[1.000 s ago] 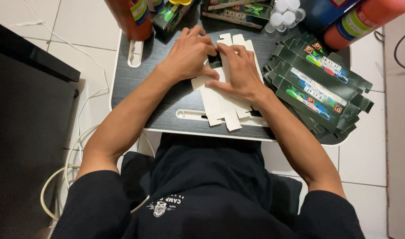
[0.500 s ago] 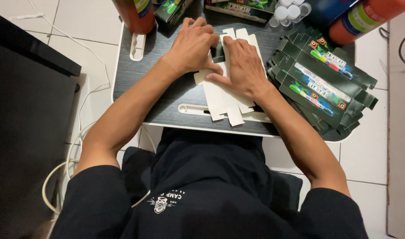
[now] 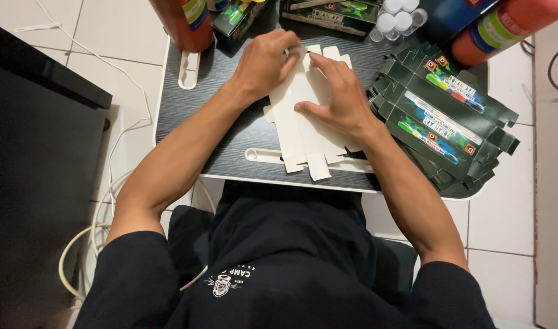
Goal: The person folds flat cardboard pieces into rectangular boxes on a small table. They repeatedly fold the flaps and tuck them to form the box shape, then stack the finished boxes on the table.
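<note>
Flat white unfolded carton blank (image 3: 306,131) lies plain-side up on the dark tray
</note>
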